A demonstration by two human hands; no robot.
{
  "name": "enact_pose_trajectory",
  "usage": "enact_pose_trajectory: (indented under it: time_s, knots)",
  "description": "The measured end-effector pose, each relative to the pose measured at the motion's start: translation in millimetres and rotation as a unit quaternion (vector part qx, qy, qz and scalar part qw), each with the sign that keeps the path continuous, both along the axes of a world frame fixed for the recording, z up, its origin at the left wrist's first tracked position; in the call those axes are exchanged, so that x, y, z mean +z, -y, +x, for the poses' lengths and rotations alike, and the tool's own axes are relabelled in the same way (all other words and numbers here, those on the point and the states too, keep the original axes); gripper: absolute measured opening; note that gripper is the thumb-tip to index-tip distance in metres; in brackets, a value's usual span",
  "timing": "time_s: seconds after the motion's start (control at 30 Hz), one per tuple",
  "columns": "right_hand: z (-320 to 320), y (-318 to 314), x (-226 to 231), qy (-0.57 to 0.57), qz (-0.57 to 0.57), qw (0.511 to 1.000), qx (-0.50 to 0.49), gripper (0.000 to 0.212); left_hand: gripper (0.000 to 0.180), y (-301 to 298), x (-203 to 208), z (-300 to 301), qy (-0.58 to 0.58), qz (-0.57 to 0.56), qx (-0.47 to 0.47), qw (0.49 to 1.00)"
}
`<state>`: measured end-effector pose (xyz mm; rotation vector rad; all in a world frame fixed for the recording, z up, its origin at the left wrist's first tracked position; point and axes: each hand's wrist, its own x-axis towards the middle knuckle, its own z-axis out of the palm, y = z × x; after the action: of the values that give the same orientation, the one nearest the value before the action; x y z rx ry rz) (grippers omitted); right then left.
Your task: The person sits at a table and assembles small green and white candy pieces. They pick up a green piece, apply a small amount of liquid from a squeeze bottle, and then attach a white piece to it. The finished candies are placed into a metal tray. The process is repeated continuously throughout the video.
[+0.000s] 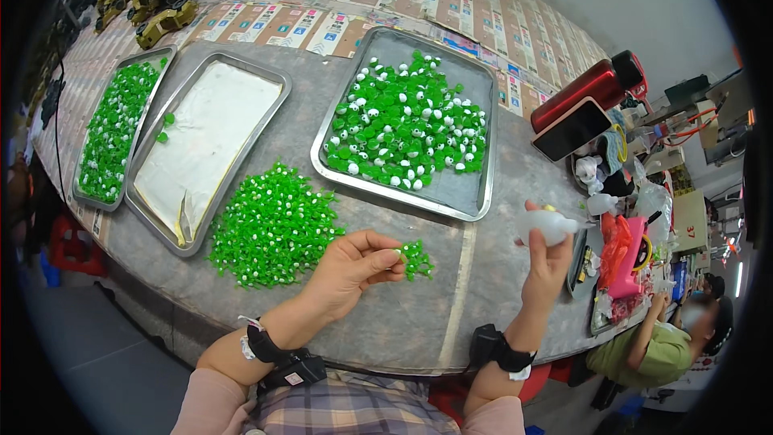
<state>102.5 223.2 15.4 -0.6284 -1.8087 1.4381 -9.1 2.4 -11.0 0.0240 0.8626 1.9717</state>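
My left hand [354, 270] is closed in a pinch on a small green plastic piece, mostly hidden by the fingertips. Just right of those fingertips lies a little cluster of green pieces [417, 262]. To the left spreads a large heap of small green plastic parts with white spots [270, 229]. Raised over the table's right side, my right hand [543, 262] grips a white squeeze bottle [547, 227], its narrow nozzle pointing right. Beyond both hands stands a metal tray [396, 195] holding green parts with white, eye-like balls [411, 121].
At left are a metal tray lined with white sheet [211, 125] and a narrower tray of green parts [117, 133]. A red bottle [580, 93], phone [572, 129] and pink container [628, 262] occupy the right. Yellow toy parts [165, 22] pile far left. A person [660, 346] sits right.
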Motion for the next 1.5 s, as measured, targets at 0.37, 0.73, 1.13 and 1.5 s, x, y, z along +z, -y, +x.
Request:
enact_pose_trajectory:
  time_s: [0.37,0.73,1.13,1.5]
  knots:
    - [-23.0,78.4,47.9,-0.13,0.043,0.99,-0.037,0.06,0.009,-0.5,-1.3,0.8,-0.002,0.008,-0.003,1.0]
    - [-33.5,84.3,30.6,-0.151,0.245,0.956,0.05,0.051,0.008,-1.7,0.6,2.8,0.004,-0.012,-0.012,1.0]
    - [-35.5,88.8,28.4,-0.163,0.238,0.957,0.029,0.048,0.009,-1.2,1.8,2.3,0.004,-0.016,-0.02,1.0]
    - [-36.6,85.0,23.6,-0.155,0.252,0.955,-0.008,0.052,0.01,-0.5,-0.2,2.1,0.0,-0.008,-0.029,1.0]
